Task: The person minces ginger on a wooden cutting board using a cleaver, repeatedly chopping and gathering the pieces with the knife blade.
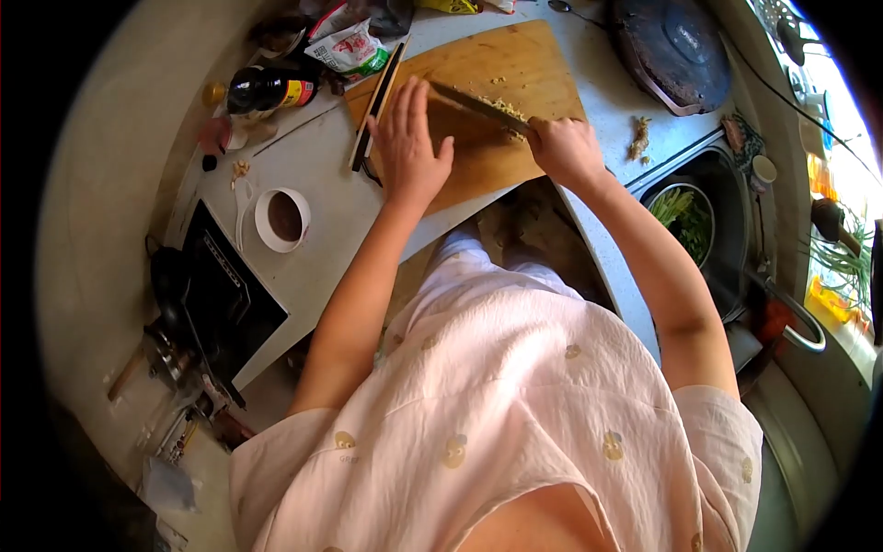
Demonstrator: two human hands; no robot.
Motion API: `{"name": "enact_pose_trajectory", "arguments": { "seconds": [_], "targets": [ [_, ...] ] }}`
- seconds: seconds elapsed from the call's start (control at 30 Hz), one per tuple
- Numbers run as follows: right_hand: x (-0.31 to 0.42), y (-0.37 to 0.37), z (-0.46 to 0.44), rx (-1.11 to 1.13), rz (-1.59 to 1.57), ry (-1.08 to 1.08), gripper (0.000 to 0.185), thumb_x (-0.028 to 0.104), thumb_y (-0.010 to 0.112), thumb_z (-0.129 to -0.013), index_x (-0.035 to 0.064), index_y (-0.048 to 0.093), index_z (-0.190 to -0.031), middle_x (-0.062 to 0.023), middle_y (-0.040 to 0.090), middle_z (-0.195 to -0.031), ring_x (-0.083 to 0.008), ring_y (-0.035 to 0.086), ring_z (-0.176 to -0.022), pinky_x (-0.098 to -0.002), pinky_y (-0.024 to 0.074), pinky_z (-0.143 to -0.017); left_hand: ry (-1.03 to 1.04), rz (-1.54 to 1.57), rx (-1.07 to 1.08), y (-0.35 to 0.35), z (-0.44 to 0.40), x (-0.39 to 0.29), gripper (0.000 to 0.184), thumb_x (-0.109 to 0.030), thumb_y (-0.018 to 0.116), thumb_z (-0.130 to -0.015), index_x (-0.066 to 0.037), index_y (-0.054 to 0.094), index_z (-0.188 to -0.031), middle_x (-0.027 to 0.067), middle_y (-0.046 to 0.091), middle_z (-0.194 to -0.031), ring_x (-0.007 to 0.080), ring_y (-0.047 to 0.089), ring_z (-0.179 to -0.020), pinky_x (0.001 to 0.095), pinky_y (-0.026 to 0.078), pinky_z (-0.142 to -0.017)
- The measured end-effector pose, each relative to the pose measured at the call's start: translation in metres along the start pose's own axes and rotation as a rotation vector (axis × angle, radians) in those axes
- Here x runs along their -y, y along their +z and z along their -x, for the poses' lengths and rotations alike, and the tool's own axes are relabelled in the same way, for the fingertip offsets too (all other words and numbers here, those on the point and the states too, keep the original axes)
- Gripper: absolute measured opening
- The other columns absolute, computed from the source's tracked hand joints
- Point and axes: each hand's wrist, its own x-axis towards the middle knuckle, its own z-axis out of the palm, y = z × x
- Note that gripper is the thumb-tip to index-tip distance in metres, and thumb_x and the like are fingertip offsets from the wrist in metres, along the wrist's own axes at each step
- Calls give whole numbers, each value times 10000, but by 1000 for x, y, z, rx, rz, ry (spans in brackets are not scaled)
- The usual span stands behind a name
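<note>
My right hand (563,147) is closed round the handle of a knife (480,106), whose blade stretches leftward over the wooden cutting board (543,69). Finely chopped yellowish bits (506,109) lie along the blade, with a few scattered behind it. My left hand (409,147) hovers at or rests on the board's left part, fingers extended and thumb apart, holding nothing; whether it touches the board I cannot tell. The blade's tip is close to its fingertips. Chopsticks or a similar pair of long sticks (378,106) lie along the board's left edge.
On the left are a white cup of brown liquid (282,220), a dark sauce bottle (271,90) and a black stove (225,285). Food packets (349,51) stand behind. To the right are a round dark pan (676,46), ginger (639,138) and a sink with greens (681,216).
</note>
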Motion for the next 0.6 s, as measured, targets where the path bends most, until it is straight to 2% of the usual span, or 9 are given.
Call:
{"name": "enact_pose_trajectory", "arguments": {
  "seconds": [0.07,0.1,0.2,0.23,0.3,0.4,0.43,0.57,0.6],
  "targets": [
    [-9,3,3,50,140,-142,203,240,562,-901,86,633,-789,-143,675,-697,-330,668,-668,-440,505,-769,95,-31,42,4,-9,-11,919,-174,763,-750,-144,261,-1519,74,289,-1573,274,246,-1466,629,86,-1155],
    [-13,14,6,-16,166,-169,175,231,575,-887,100,617,-779,-117,657,-636,-303,661,-615,-410,492,-801,90,-33,107,14,-9,-12,938,-183,763,-750,-156,243,-1530,58,243,-1597,250,207,-1484,629,59,-1165],
    [-29,32,14,-138,170,-190,166,234,575,-889,109,622,-791,-110,645,-614,-296,658,-603,-411,493,-801,130,-241,263,30,1,-19,964,-192,773,-744,-164,226,-1537,52,237,-1600,237,202,-1486,630,32,-1170],
    [-32,29,10,-126,162,-205,171,251,579,-901,111,628,-814,-105,645,-620,-296,643,-594,-408,492,-788,107,-219,237,31,2,-23,979,-202,787,-734,-165,225,-1535,40,246,-1597,228,204,-1486,638,24,-1169],
    [-34,19,1,-13,183,-197,189,265,581,-909,120,639,-802,-91,645,-621,-292,620,-577,-398,477,-795,8,-175,278,31,1,-22,978,-212,797,-726,-166,237,-1527,34,261,-1590,226,209,-1484,639,19,-1168],
    [-9,-12,-26,37,304,-254,175,204,576,-879,114,666,-759,-101,669,-658,-284,666,-674,-410,453,-908,-35,-105,237,28,-11,-5,954,-233,810,-723,-177,266,-1505,24,292,-1575,221,223,-1479,638,5,-1165],
    [10,-37,-29,159,351,-210,197,199,573,-874,117,682,-732,-95,679,-681,-278,668,-706,-403,426,-951,-31,-87,227,27,-13,2,951,-235,811,-724,-179,269,-1503,23,296,-1573,220,225,-1479,637,3,-1165],
    [-28,6,-22,47,209,-153,180,258,584,-894,110,656,-821,-92,680,-686,-285,663,-674,-407,465,-900,37,-166,264,27,-18,-17,920,-244,797,-733,-188,290,-1498,11,320,-1563,210,241,-1472,633,16,-1175],
    [-44,17,-14,-55,155,-217,203,295,581,-907,110,640,-849,-89,677,-680,-280,659,-656,-424,479,-859,67,-192,272,27,-18,-29,915,-248,794,-734,-190,294,-1498,8,324,-1562,208,243,-1471,631,19,-1178]
  ]
}}
